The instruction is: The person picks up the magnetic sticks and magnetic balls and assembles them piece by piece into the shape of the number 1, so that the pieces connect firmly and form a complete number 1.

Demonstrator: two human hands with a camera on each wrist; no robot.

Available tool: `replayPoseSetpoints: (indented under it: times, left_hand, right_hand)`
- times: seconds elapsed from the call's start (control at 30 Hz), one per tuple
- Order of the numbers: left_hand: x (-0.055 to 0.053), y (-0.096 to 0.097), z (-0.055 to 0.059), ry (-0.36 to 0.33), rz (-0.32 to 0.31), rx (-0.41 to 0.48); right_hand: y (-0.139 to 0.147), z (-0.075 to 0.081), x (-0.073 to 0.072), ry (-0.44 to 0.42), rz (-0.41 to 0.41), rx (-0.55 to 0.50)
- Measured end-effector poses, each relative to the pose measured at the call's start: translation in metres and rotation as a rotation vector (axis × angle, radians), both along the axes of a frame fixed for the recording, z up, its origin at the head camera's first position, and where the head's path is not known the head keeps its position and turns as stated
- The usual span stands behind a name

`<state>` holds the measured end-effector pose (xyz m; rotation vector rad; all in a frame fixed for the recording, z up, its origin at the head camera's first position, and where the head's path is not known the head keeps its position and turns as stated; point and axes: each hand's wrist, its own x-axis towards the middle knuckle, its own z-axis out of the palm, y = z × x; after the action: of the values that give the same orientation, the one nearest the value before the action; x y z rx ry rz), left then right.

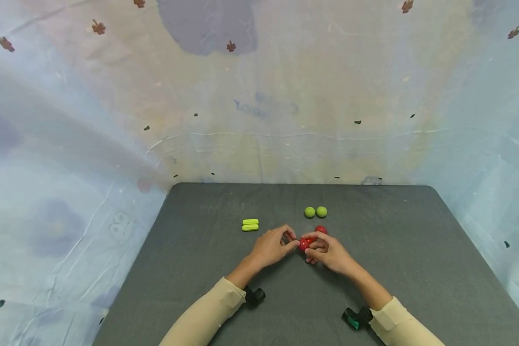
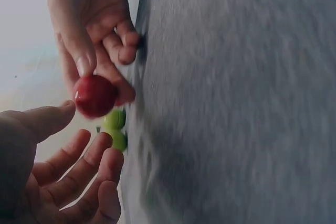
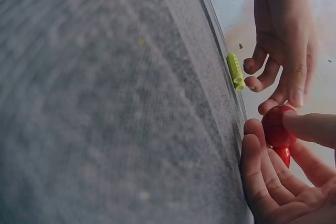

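- Right grip (image 1: 331, 254) pinching the near red ball (image 1: 303, 245), slim red piece (image 3: 282, 156) tight beside it, join unclear!
- Left grip (image 1: 272, 247) loosely spread, fingertips right at that ball; contact too close to call.
- Looks like two-handed work on it; next calls for a steady pinch.
- Count: two red balls, the far red ball (image 1: 321, 229) just beyond; two green balls (image 1: 309, 212), two yellow-green bars (image 1: 250, 228) on the tabletop (image 1: 194, 259).

A dark grey bench (image 1: 415, 240) with rounded far corners is standing before pale, creased sheeting (image 1: 307, 86), which is hanging behind it and along both sides. Brown leaf-shaped marks (image 1: 98, 27) and a large mauve patch (image 1: 209, 24) are showing high on the back, while bluish tones are tinting the sides.
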<state>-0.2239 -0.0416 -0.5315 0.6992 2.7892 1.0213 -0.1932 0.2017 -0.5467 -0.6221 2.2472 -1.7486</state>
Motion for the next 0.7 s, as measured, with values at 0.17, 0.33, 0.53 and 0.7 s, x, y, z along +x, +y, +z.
replayPoseSetpoints:
  times: [0.17, 0.33, 0.53, 0.7]
  left_hand:
    - [-0.006, -0.014, 0.001, 0.036, 0.018, -0.034]
    - [-0.011, -0.030, 0.004, 0.072, 0.055, -0.100]
    - [-0.015, -0.049, 0.008, 0.093, 0.106, -0.150]
    - [-0.020, -0.063, 0.008, 0.128, 0.138, -0.177]
  right_hand:
    - [0.000, -0.001, 0.000, 0.001, -0.008, -0.011]
    - [0.001, -0.001, 0.000, -0.007, -0.019, -0.010]
    - [0.003, -0.002, 0.000, -0.010, -0.006, -0.020]
    - [0.002, 0.000, 0.000, -0.035, -0.023, -0.029]
